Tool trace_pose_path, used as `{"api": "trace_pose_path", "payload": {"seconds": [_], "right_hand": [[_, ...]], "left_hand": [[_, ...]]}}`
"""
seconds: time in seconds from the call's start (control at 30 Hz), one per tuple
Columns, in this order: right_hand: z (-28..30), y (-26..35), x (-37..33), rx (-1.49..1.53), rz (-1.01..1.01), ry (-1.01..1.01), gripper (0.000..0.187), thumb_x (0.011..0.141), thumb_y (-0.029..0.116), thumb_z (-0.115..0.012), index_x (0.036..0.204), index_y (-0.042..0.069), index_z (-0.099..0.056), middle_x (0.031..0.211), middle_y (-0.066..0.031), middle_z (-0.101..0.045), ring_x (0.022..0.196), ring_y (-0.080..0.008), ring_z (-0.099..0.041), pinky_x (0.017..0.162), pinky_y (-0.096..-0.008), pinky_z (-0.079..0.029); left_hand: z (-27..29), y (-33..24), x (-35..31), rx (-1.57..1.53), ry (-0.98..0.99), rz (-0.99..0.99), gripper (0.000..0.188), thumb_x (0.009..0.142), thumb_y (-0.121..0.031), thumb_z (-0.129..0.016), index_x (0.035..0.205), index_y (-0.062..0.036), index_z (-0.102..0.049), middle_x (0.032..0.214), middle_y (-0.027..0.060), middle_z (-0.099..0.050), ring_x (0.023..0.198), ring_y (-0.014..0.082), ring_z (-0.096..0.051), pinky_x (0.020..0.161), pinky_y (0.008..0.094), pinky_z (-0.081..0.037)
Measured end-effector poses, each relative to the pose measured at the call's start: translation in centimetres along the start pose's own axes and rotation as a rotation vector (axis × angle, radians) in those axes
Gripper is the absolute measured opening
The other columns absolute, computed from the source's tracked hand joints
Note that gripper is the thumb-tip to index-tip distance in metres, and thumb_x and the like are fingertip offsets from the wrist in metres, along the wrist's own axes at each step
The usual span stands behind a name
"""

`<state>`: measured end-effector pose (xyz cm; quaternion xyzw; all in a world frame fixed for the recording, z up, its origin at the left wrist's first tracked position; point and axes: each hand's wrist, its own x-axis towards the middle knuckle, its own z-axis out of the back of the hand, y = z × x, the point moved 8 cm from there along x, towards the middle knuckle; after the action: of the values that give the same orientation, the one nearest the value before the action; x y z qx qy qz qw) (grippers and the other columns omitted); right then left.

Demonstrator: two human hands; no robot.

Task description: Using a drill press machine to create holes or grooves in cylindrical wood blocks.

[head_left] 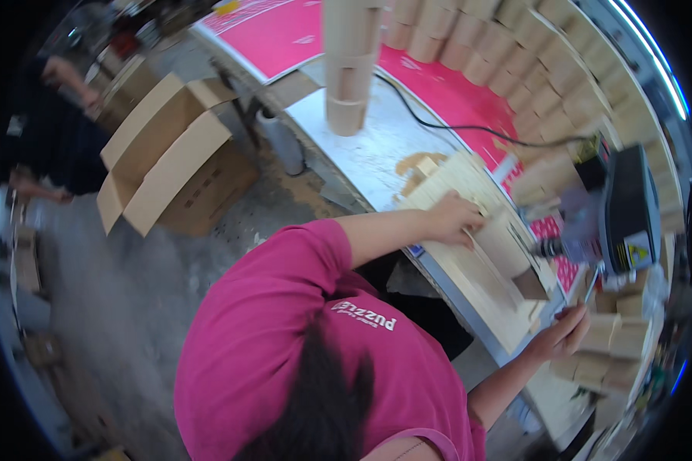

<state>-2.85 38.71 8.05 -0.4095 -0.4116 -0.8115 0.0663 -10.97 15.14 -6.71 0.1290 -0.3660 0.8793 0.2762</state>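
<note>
My left hand (457,219) rests on a pale wooden holder (492,296), its fingers curled over the near end of a light wooden box-like piece (501,244) lying in it. Whether the fingers pinch the piece or the holder's edge is hard to make out. My right hand (567,332) is closed around the end of a thin metal lever (593,284) on a dark grey drill press (630,207). The drill's chuck (548,247) sits close beside the wooden piece; the bit's tip cannot be made out.
A tall stack of wooden pieces (351,84) stands on the worktable (331,115). Many similar pieces (500,61) are piled along the far side. A black cable (469,135) crosses the table. On the floor stands an open cardboard box (184,169), near another person (54,138).
</note>
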Motion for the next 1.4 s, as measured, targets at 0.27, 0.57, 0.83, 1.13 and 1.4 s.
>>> {"api": "trace_pose_path", "payload": {"seconds": [0.27, 0.57, 0.83, 1.13, 1.4], "right_hand": [[-4.3, -2.6, -2.5, 0.113, 0.22, 0.014, 0.019, 0.092, 0.008, -0.038, 0.087, -0.004, -0.052, 0.076, -0.0087, -0.05, 0.071, -0.0179, -0.048, 0.065, -0.0293, -0.039], [1.4, 0.6, 7.8, -0.105, 0.0, 0.018, 0.027, 0.092, 0.021, -0.045, 0.082, -0.002, -0.057, 0.065, -0.0047, -0.051, 0.061, -0.0105, -0.045, 0.058, -0.0237, -0.039], [-4.4, -1.8, 19.8, -0.361, 0.224, 0.163, 0.038, 0.082, 0.033, -0.046, 0.09, 0.0, -0.062, 0.074, -0.0171, -0.061, 0.072, -0.0235, -0.058, 0.069, -0.0319, -0.043], [-0.5, 4.1, 9.5, -0.143, 0.054, 0.111, 0.023, 0.087, 0.015, -0.048, 0.076, -0.003, -0.055, 0.059, -0.0065, -0.048, 0.057, -0.0107, -0.045, 0.054, -0.0251, -0.037], [-2.0, 1.1, -0.1, 0.068, 0.051, 0.027, 0.021, 0.089, 0.007, -0.043, 0.082, -0.006, -0.058, 0.061, -0.0047, -0.047, 0.055, -0.0103, -0.045, 0.05, -0.0234, -0.034]], "left_hand": [[0.4, 0.6, -0.6, -0.036, 0.052, 0.072, 0.051, 0.06, -0.036, -0.074, 0.106, -0.0208, -0.058, 0.08, -0.0036, -0.054, 0.082, 0.0143, -0.053, 0.076, 0.0345, -0.027], [-0.2, -0.3, 0.0, 0.018, 0.071, 0.042, 0.048, 0.06, -0.034, -0.074, 0.103, -0.0208, -0.059, 0.077, -0.0032, -0.054, 0.08, 0.0156, -0.053, 0.075, 0.0348, -0.027], [-2.0, -1.5, 1.0, 0.037, -0.02, 0.011, 0.041, 0.06, -0.037, -0.073, 0.092, -0.0161, -0.058, 0.079, -0.0007, -0.054, 0.081, 0.0202, -0.054, 0.071, 0.0378, -0.03], [-2.2, -1.4, 1.1, 0.047, 0.027, 0.025, 0.047, 0.065, -0.037, -0.07, 0.105, -0.0169, -0.058, 0.079, -0.0005, -0.054, 0.079, 0.0184, -0.053, 0.072, 0.036, -0.029], [-2.1, -1.8, 1.2, 0.042, 0.032, 0.019, 0.049, 0.062, -0.04, -0.071, 0.103, -0.0163, -0.058, 0.079, -0.0002, -0.054, 0.083, 0.0185, -0.053, 0.073, 0.0374, -0.029]]}}
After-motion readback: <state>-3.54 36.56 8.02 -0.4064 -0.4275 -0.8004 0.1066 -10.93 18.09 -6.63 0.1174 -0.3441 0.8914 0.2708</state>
